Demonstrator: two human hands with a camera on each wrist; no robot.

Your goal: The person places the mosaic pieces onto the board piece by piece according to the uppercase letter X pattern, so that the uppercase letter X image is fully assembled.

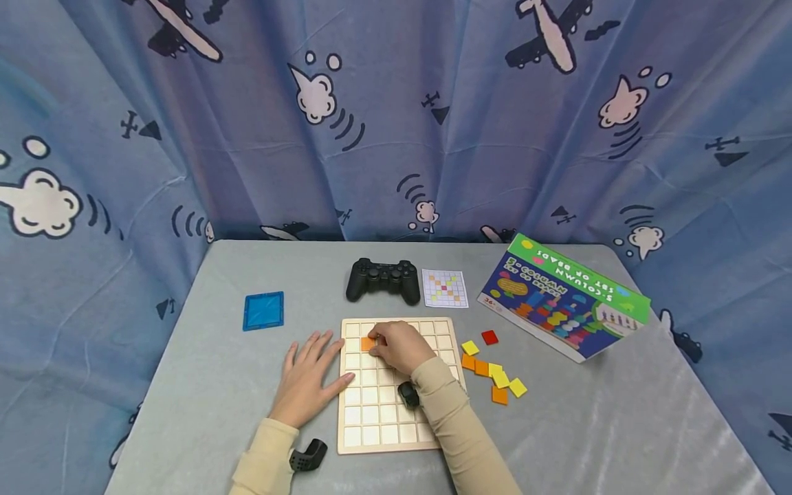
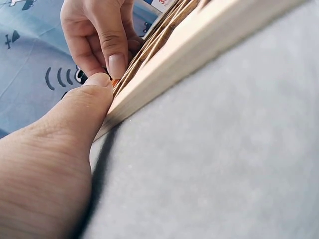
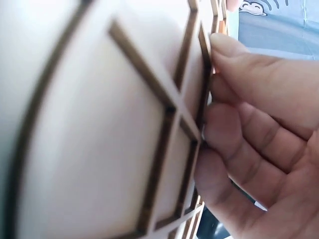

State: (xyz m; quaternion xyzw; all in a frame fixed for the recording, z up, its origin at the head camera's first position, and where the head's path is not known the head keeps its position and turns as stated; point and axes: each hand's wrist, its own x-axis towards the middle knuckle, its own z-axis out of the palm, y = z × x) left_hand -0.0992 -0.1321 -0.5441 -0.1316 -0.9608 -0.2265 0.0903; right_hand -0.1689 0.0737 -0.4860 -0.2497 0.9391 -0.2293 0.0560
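The right hand (image 1: 401, 346) pinches an orange tile (image 1: 368, 343) over the board (image 1: 371, 419); it should seat flat in its cell while the flat, open left hand (image 1: 307, 380) steadies the board's edge.

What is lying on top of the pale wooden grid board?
On the pale wooden grid board lies one orange square tile, pinched by the right hand. The hand and its sleeve cover several squares, so anything beneath them cannot be seen.
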